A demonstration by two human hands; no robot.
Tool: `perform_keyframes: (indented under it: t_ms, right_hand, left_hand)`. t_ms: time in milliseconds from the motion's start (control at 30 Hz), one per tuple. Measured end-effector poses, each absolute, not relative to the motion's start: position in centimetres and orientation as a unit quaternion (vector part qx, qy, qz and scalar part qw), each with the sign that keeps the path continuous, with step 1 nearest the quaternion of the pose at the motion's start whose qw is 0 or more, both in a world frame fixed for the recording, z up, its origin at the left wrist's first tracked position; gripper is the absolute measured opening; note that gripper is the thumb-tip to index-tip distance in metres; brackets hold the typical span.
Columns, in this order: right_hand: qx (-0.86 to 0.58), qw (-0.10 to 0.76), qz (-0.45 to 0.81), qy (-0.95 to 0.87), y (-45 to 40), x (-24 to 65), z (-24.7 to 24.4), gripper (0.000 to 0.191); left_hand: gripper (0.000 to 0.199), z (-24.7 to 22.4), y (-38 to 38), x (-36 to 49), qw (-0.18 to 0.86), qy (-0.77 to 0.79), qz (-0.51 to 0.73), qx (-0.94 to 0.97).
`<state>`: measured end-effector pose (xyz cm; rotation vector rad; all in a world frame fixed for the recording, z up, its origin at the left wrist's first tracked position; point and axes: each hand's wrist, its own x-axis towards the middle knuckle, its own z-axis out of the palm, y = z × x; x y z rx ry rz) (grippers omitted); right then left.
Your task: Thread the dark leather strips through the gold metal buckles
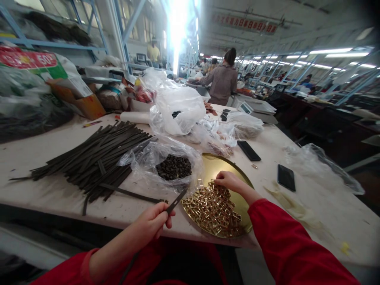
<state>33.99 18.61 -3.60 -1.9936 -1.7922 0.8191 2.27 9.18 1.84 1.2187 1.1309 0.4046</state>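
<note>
My left hand is closed on a dark strap, pinched between thumb and fingers. The strap's slotted end points up and to the right, and its tail seems to hang down below my wrist. My right hand reaches over the round golden tray, its fingertips closed on a gold buckle at the top of the heap. Many loose gold buckles cover the tray's near part. Left of the tray lies an opened clear bag with small black pieces.
A fanned pile of dark straps covers the table's left. Plastic bags stand behind. Two black phones lie on the right, near crumpled clear plastic. A co-worker stands further back.
</note>
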Motion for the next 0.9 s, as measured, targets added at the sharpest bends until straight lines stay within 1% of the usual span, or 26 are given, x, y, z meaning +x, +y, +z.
perform_keyframes:
  t_ms: [67, 133, 167, 233, 333, 467, 533, 633, 733, 900]
  right_hand:
    - [-0.694, 0.207, 0.294, -0.624, 17.2, 33.2, -2.3, 0.019]
    - [-0.669, 0.255, 0.336, -0.612, 15.4, 31.6, -0.8, 0.024]
    - [-0.645, 0.283, 0.374, -0.603, 14.4, 30.4, 0.0, 0.026]
    - [-0.559, 0.374, 0.521, -0.526, 12.1, 27.5, 1.2, 0.028]
    - [-0.469, 0.432, 0.641, -0.428, 9.0, 22.9, 2.2, 0.028]
    - [-0.405, 0.446, 0.712, -0.359, 6.6, 18.9, 2.0, 0.027]
    - [-0.378, 0.446, 0.737, -0.339, 6.2, 18.0, 1.7, 0.027]
    - [-0.362, 0.445, 0.755, -0.318, 6.1, 17.5, 1.1, 0.027]
    - [-0.371, 0.440, 0.749, -0.328, 6.0, 17.6, 0.9, 0.027]
    - [-0.426, 0.403, 0.677, -0.445, 6.0, 17.7, 1.1, 0.029]
  left_hand:
    - [0.024, 2.5, 8.9, 2.2, 0.637, 0.503, 0.193, 0.551]
    - [0.024, 3.2, 8.8, 2.4, 0.614, 0.502, 0.214, 0.571]
    - [0.024, 3.5, 8.7, 2.6, 0.601, 0.500, 0.227, 0.581]
    - [0.025, 4.0, 8.8, 3.1, 0.578, 0.491, 0.262, 0.597]
    - [0.027, 4.3, 8.8, 3.9, 0.566, 0.463, 0.310, 0.607]
    - [0.020, 4.0, 8.3, 3.7, 0.550, 0.470, 0.335, 0.604]
    - [0.020, 3.8, 7.8, 3.2, 0.535, 0.475, 0.347, 0.606]
    - [0.018, 3.7, 7.4, 2.6, 0.542, 0.478, 0.339, 0.603]
    - [0.017, 3.7, 7.4, 2.3, 0.554, 0.485, 0.312, 0.601]
    - [0.017, 3.6, 7.9, 1.9, 0.551, 0.501, 0.261, 0.614]
